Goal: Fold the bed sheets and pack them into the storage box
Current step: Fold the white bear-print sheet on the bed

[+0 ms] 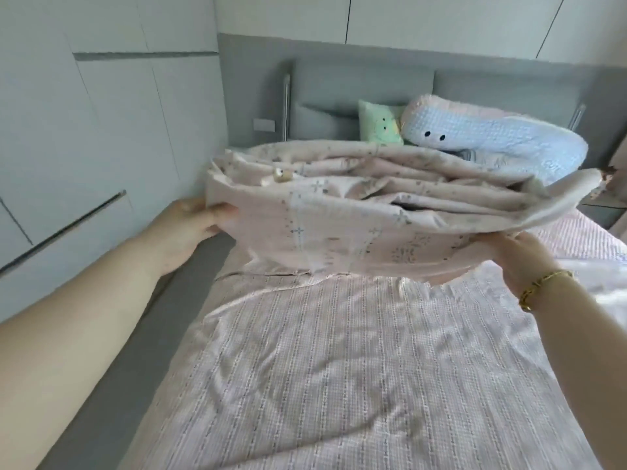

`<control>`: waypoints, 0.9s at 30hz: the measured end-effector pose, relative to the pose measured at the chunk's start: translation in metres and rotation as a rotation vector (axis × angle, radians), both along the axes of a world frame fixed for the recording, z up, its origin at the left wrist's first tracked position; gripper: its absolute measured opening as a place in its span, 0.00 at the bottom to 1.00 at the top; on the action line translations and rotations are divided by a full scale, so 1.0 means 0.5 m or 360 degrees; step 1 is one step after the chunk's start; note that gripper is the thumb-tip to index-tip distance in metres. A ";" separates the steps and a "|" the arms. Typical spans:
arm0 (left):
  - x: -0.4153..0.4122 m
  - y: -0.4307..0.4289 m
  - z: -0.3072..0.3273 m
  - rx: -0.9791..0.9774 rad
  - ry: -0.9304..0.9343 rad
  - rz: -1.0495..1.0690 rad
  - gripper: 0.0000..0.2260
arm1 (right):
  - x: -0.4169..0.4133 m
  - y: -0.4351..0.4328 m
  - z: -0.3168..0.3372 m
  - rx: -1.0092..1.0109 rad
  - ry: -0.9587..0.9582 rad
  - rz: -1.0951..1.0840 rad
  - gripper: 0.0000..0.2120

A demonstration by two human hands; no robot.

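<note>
A folded pale pink bed sheet [356, 212] with a small grey print is held up above the bed, its layers stacked and sagging in the middle. My left hand [193, 225] grips its left edge, fingers tucked under the fabric. Under its right side, my right hand [522, 256], with a gold bracelet on the wrist, holds the bundle. A pink textured bed cover [356, 368] lies spread over the mattress below. No storage box is in view.
A green cushion [380, 127] and a long blue-white plush pillow [492, 137] lie by the grey headboard [359, 86]. White cupboard doors [84, 130] line the left side, beside the grey bed frame [163, 317]. A nightstand edge [604, 212] shows at the right.
</note>
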State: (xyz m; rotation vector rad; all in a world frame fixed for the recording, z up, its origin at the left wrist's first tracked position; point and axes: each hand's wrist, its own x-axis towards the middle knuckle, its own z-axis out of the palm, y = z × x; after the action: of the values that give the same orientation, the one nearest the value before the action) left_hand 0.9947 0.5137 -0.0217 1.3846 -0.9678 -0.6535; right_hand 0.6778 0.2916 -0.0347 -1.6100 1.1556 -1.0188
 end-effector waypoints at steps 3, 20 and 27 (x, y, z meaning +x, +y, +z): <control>-0.036 0.065 -0.170 0.0415 -0.0178 0.0083 0.10 | -0.033 0.027 -0.154 0.0265 0.0196 0.0150 0.16; -0.264 0.300 -0.612 0.1699 -0.1358 -0.0306 0.14 | -0.295 0.317 -0.600 0.0214 0.1794 0.0634 0.24; -0.486 0.141 -0.676 0.1255 -0.1389 -0.0865 0.25 | -0.265 0.324 -0.656 0.0776 0.1075 -0.0199 0.28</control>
State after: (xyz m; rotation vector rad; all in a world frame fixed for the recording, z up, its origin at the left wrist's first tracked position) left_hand 0.7518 0.5842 -0.3596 2.2075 -1.9563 -0.9027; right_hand 0.5452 0.4534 -0.3625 -1.5169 1.8038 -0.2006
